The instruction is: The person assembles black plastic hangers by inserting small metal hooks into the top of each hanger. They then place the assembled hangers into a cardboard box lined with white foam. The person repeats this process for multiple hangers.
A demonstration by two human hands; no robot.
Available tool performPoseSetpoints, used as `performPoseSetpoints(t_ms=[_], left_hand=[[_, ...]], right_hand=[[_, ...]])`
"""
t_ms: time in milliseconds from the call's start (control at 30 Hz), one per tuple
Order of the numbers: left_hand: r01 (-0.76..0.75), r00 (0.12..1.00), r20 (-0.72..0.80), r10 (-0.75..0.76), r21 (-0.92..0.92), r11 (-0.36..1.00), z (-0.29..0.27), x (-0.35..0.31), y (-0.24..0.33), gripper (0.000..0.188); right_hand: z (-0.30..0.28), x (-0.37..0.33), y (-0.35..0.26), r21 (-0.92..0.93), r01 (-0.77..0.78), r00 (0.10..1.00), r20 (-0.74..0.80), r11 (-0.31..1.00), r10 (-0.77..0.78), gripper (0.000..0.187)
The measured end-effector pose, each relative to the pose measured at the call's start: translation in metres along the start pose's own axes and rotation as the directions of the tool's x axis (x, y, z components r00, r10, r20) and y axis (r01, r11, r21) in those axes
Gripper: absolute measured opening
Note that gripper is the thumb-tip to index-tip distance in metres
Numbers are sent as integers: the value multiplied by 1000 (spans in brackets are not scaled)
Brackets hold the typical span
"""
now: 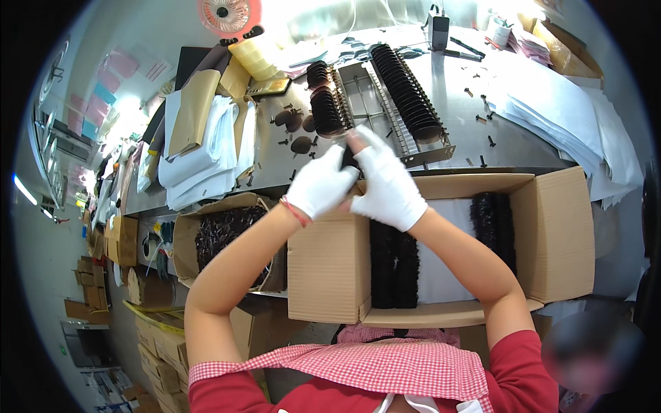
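Red-checked apron closest in. Big open carton at the near side of the metal rack, black bundles inside. Smaller carton of dark pieces nearer than the rack and left of it. Left hand and right hand, white-gloved, close together just off the rack's near end. Small dark part between their fingers; can't tell which grip pinches it, or how far either is closed. Rack sits on the steel worktop, dark round discs lined along both long sides. Loose discs left of rack, paper stack well right. Pink fan past rack's far end, leftward.
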State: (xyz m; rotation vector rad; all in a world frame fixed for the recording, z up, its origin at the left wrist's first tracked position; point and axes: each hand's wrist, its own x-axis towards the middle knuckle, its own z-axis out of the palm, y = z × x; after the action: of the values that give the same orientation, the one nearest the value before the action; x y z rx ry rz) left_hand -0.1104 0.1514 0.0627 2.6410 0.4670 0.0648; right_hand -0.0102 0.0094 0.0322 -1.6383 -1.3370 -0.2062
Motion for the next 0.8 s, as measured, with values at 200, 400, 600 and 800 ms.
performPoseSetpoints(t_ms=[200, 400, 600, 800], left_hand=[[-40, 947, 284, 152, -364, 931, -37, 20, 1, 65], [232, 972, -44, -233, -27, 972, -30, 101, -86, 92], [156, 978, -137, -157, -14, 988, -20, 116, -70, 83], [190, 967, -175, -184, 13, 982, -3, 111, -64, 62]], right_hand=[[-16, 0, 27, 54, -116, 991, 67, 992, 113, 39], [-7, 6, 73, -33, -116, 958, 261, 993, 120, 31], [-8, 8, 83, 60, -134, 965, 237, 989, 116, 27], [-9, 9, 84, 75, -124, 966, 239, 989, 103, 27]])
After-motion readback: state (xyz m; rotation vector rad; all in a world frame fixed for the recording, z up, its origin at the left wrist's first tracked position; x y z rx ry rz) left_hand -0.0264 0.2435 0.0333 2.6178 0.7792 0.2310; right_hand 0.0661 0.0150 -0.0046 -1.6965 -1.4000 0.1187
